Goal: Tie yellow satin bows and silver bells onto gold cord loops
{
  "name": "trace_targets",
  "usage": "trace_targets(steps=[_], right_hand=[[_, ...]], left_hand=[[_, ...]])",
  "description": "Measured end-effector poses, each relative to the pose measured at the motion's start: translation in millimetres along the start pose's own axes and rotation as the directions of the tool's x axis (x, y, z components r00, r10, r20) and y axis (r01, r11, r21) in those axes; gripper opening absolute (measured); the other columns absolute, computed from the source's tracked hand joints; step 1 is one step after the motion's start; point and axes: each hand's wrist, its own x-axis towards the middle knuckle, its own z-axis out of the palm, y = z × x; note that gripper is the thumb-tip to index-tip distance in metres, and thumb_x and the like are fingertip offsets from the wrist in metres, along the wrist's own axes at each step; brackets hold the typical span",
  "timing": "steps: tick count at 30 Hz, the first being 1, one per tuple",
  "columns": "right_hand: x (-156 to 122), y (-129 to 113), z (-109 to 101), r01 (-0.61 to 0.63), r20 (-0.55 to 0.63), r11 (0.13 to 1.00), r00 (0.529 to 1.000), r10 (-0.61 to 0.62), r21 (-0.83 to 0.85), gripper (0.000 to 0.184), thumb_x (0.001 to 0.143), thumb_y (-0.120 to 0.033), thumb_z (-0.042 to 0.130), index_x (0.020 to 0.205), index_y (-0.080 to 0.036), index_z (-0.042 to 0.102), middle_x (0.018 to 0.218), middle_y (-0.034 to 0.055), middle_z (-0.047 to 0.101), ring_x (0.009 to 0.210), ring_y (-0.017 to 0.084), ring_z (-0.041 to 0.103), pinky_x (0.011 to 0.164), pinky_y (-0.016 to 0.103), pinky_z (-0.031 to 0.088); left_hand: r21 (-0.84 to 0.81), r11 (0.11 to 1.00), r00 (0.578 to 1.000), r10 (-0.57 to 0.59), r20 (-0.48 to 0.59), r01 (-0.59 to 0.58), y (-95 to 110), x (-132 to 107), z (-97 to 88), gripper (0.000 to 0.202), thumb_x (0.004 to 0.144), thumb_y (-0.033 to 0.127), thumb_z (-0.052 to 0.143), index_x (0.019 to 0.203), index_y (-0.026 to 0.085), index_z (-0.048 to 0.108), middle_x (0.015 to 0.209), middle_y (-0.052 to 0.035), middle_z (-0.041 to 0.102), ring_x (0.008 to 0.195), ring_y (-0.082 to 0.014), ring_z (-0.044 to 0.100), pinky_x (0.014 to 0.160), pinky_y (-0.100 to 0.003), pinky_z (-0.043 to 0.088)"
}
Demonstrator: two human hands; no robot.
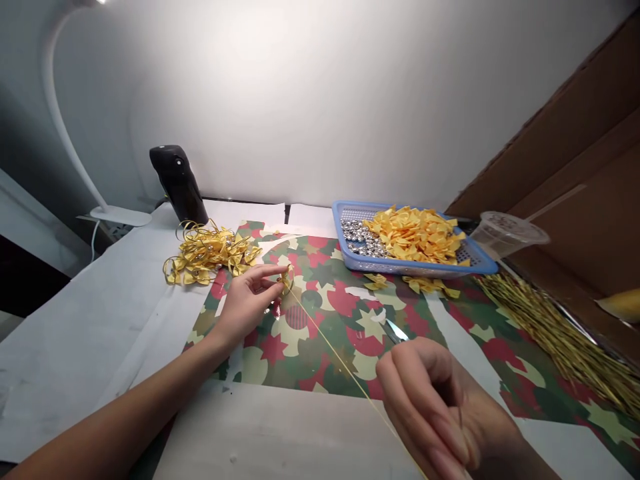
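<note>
My left hand (250, 297) pinches a small yellow bow (286, 277) over the red, green and cream patterned sheet (330, 333). A thin gold cord (340, 360) runs taut from the bow down to my right hand (440, 407), which is closed in a fist around the cord near the front edge. A metal tip (396, 331), like small scissors or tweezers, sticks out past the right hand's fingers. A pile of finished gold-looped bows (207, 252) lies just beyond the left hand.
A blue basket (350, 261) at the back right holds yellow fabric bows (415, 233) and silver beads (360, 239). Loose bows (425, 284) lie before it. Gold cords (560, 333) spread at right. A plastic cup (505, 233), black device (179, 183), white lamp base (120, 215).
</note>
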Motion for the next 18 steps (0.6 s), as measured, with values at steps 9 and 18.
trace_targets(steps=[9,18], right_hand=[[-3,-4,3,-0.006,0.012,0.999,1.0,0.007,-0.046,0.047,0.078,-0.031,0.071,0.048,-0.019,0.037,0.053,-0.0048,0.055,0.043,0.003,0.054,0.043,0.008,0.048],[0,-6,19,0.062,-0.121,0.996,0.99,-0.068,-0.059,0.059,0.075,-0.029,0.074,0.042,-0.018,0.026,0.044,-0.0075,0.05,0.034,0.0,0.046,0.039,0.006,0.044]], left_hand=[[-0.013,1.0,1.0,-0.015,-0.003,0.015,-1,1,0.4,0.028,0.068,0.023,0.067,0.095,0.017,0.072,0.085,-0.0054,0.068,0.06,-0.0118,0.059,0.053,-0.024,0.051],[-0.035,0.999,1.0,-0.024,0.004,0.024,0,1,1.4,0.027,0.068,0.021,0.067,0.095,0.017,0.072,0.087,-0.0047,0.067,0.06,-0.0101,0.056,0.051,-0.022,0.049]])
